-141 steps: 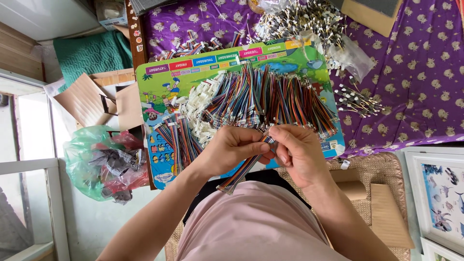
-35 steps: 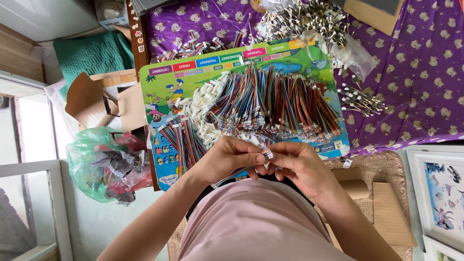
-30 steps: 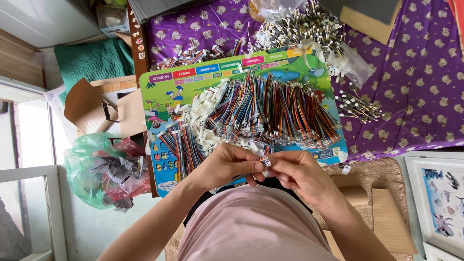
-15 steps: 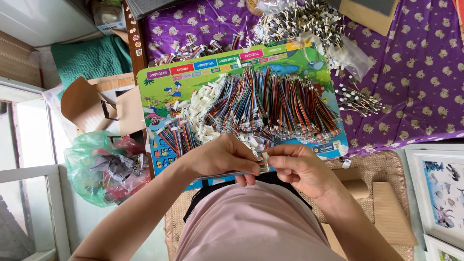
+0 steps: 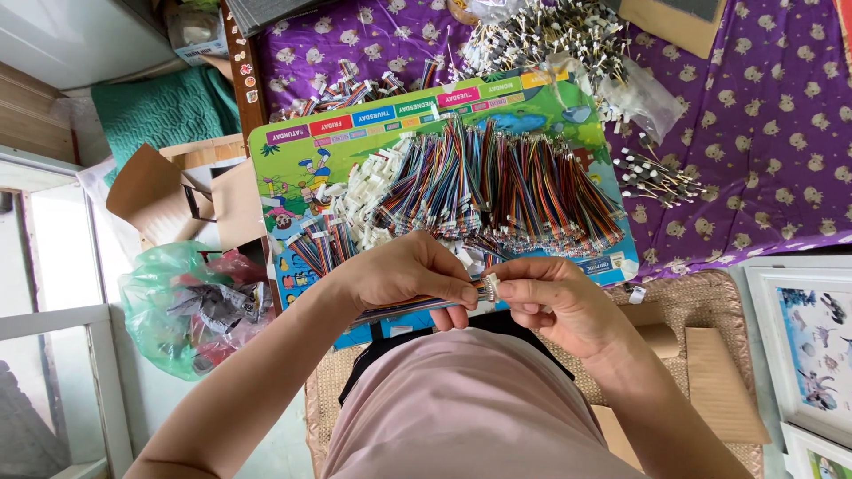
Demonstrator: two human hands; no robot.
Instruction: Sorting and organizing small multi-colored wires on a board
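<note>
My left hand (image 5: 413,279) grips a flat multicoloured ribbon cable (image 5: 399,310) that trails down to the left. My right hand (image 5: 550,302) pinches the small white connector (image 5: 489,286) at the cable's end, so both hands meet just above my lap. Right behind them lies a colourful picture board (image 5: 293,191) carrying a big pile of similar wire harnesses (image 5: 497,186) and a heap of white plastic connectors (image 5: 368,191). A smaller bunch of cables (image 5: 319,244) lies on the board's left part.
A purple patterned cloth (image 5: 763,133) covers the surface behind, with loose pin parts (image 5: 652,177), more parts (image 5: 550,31) and a clear bag (image 5: 639,93). A green plastic bag (image 5: 191,306) and cardboard (image 5: 155,195) sit left. Framed pictures (image 5: 812,337) lie right.
My hands have stayed together over the board's near edge, working the cable end. The left hand shifted slightly; the cable now hangs down-left from its grip.
</note>
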